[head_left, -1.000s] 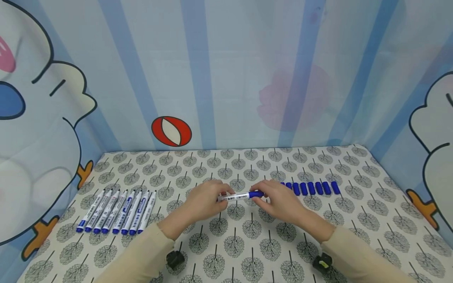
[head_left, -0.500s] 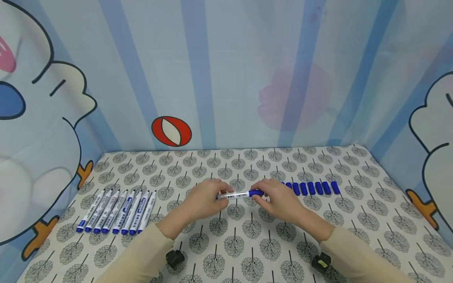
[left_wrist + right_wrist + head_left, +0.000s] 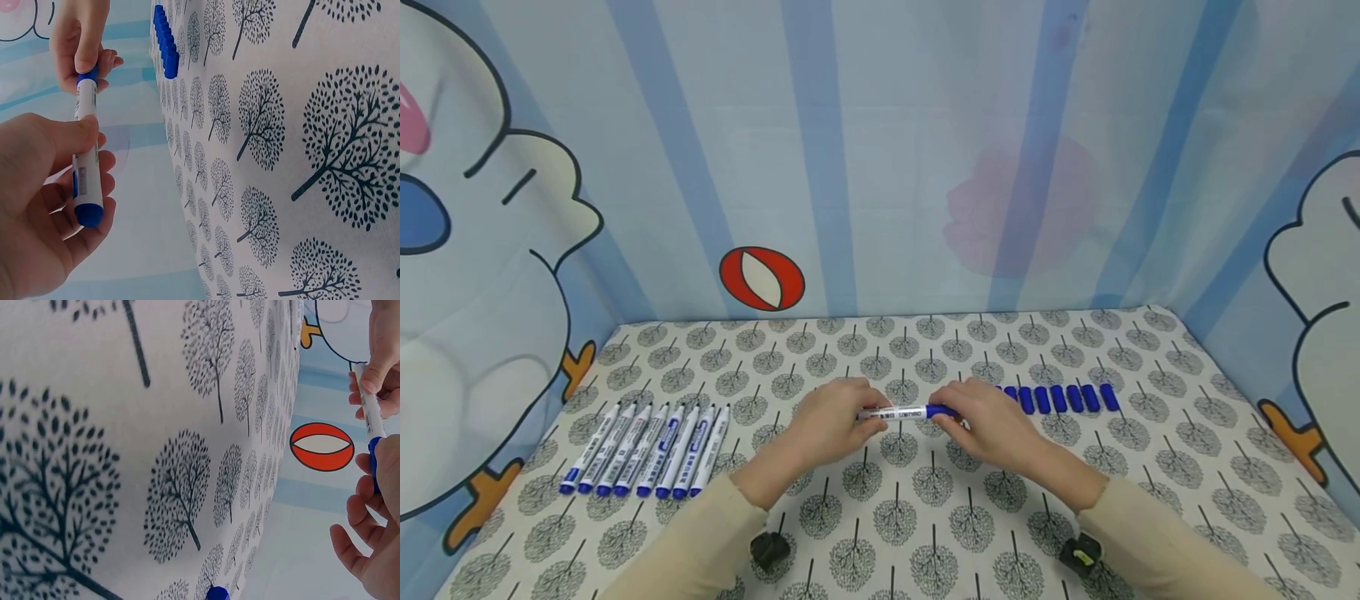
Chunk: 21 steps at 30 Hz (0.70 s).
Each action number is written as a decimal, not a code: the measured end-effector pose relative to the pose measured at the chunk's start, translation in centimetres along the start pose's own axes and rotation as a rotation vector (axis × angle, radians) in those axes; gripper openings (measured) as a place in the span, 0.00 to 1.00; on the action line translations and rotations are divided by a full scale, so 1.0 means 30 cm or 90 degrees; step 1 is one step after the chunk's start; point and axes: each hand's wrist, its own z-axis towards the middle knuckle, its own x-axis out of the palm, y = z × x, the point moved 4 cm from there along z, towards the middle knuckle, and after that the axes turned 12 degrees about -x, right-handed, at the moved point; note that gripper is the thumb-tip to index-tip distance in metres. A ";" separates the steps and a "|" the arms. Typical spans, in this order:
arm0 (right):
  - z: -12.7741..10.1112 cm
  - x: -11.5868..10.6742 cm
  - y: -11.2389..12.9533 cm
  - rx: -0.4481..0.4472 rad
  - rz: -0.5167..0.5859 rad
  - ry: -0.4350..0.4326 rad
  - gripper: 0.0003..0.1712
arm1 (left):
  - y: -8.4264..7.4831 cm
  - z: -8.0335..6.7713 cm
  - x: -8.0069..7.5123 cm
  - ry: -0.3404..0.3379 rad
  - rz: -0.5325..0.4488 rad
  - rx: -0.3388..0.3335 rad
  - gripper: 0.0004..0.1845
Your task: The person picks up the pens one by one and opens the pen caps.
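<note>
A white marker (image 3: 898, 413) with a blue cap (image 3: 942, 411) is held level above the table between both hands. My left hand (image 3: 835, 423) pinches the white barrel near its blue tail end (image 3: 89, 215), thumb on one side and fingers curled beneath. My right hand (image 3: 996, 423) grips the blue cap between thumb and fingers. In the right wrist view the cap is partly covered by that hand. The cap sits against the barrel, with no gap visible.
Several capless markers (image 3: 647, 450) lie side by side at the left, tips pointing away. At the right, several loose blue caps (image 3: 1058, 398) form a row, partly behind the right hand. A tree-print cloth (image 3: 895, 517) covers the table, with a cartoon curtain (image 3: 910, 167) behind.
Both hands keep their hold on the marker and cap. The hands and marker shift only very slightly; the markers and caps on the table stay put.
</note>
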 end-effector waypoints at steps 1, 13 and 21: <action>0.000 0.000 0.000 -0.005 -0.003 0.000 0.07 | -0.003 -0.003 -0.002 -0.006 0.003 0.001 0.09; -0.070 -0.028 -0.073 0.040 0.031 0.000 0.04 | 0.069 -0.049 -0.030 -0.145 0.040 0.007 0.12; -0.130 -0.052 -0.131 0.093 0.038 0.041 0.10 | 0.149 -0.078 -0.058 -0.083 0.063 -0.117 0.12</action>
